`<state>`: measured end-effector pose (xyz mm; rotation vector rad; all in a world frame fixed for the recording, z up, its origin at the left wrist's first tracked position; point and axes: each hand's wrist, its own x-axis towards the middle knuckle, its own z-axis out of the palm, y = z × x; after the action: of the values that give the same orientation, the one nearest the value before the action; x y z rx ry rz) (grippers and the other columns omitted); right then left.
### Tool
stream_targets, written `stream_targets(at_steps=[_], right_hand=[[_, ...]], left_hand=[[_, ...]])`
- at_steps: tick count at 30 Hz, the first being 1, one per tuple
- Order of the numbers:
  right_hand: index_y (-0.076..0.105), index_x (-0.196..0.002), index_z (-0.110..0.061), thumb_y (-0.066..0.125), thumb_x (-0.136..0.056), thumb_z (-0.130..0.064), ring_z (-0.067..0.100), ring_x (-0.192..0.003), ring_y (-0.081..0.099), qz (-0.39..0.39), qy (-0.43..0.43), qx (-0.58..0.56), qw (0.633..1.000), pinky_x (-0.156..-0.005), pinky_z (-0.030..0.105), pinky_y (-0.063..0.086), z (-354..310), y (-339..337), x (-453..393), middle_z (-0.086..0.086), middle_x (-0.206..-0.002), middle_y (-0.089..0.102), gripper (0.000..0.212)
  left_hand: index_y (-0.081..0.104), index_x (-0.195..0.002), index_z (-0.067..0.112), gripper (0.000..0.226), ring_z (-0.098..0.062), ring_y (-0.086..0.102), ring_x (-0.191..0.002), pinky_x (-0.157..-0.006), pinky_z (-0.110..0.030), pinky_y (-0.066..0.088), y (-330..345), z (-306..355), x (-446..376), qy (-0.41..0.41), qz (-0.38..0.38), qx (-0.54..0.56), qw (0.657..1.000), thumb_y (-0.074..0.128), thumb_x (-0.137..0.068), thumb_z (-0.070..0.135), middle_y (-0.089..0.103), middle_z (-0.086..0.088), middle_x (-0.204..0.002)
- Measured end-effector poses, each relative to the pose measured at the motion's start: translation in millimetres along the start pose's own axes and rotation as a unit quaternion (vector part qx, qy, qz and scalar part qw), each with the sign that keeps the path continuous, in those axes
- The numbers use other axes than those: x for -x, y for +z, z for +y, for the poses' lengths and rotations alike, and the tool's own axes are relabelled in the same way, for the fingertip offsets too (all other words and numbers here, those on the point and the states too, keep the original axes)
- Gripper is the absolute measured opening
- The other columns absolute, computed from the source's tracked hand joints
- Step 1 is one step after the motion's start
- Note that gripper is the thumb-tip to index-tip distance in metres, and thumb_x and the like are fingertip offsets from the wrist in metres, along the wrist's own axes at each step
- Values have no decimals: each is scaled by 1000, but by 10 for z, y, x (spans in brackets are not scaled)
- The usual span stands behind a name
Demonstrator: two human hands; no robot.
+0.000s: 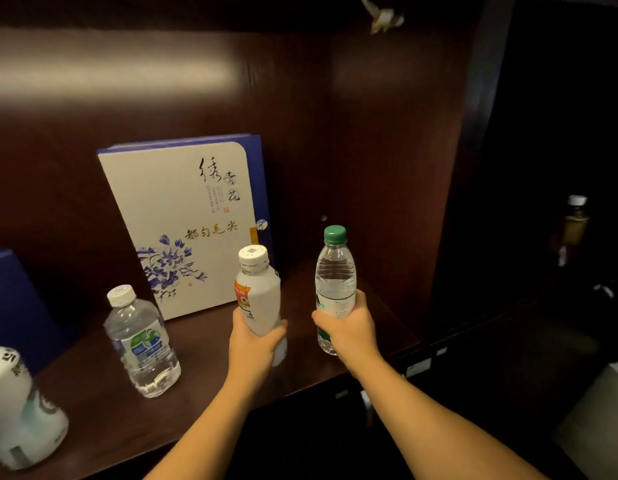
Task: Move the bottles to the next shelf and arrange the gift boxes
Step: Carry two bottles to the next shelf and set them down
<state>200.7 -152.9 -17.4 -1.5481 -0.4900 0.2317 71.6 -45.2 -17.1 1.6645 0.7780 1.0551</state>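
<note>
Above the dark shelf (203,372), the left hand (253,344) wraps a white bottle (259,292) and the right hand (349,329) clasps a green-capped bottle (335,271), both gripped low and upright, presumably for carrying to the neighbouring shelf.

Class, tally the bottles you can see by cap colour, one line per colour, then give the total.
White cap: 3 (clear bottle standing on the shelf, white bottle in the left hand, dim bottle in the next compartment)
Green cap: 1 (green-capped bottle in the right hand)
Cap out of view: 1 (bottle at the left edge)
Total: 5
</note>
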Motion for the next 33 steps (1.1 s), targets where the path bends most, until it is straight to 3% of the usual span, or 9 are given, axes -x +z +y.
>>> stream_targets(at_steps=[6,13,17,23,33], right_hand=[[50,-103,-41,79,-51,-39,2,-78,63,100,-27,30,994,-61,20,47,-364,-870,296,-13,-88,66,59],[49,-113,-33,80,-62,-29,3,-82,63,209,-36,52,976,-63,19,45,-523,-2109,641,-13,-93,66,59],[49,-115,-31,79,-64,-28,5,-85,63,248,-36,48,967,-65,21,45,-491,-2733,585,-11,-96,65,59],[50,-113,-34,79,-61,-31,4,-83,64,247,-27,58,967,-62,19,44,-220,-3601,-52,-12,-93,67,60],[48,-116,-33,81,-62,-29,5,-83,64,151,-27,45,987,-60,18,46,216,-4164,-1788,-10,-95,66,63]], left_hand=[[44,-111,24,53,-11,59,-91,-70,-29,47,543,493,404,47,-120,64,990,79,-70,16,59,4,-100],[42,-103,37,51,-6,57,-90,-67,-23,44,1373,916,1051,86,-230,111,963,77,-72,16,58,9,-100],[43,-113,24,56,-10,57,-95,-71,-25,45,1960,1116,1267,77,-266,135,951,78,-71,16,58,6,-103],[41,-118,27,64,-11,56,-98,-81,-31,47,3108,1214,1313,50,-258,137,955,81,-68,21,56,8,-107],[42,-113,28,61,-5,56,-93,-69,-19,44,4581,1079,659,14,-169,96,981,81,-67,22,56,11,-101]])
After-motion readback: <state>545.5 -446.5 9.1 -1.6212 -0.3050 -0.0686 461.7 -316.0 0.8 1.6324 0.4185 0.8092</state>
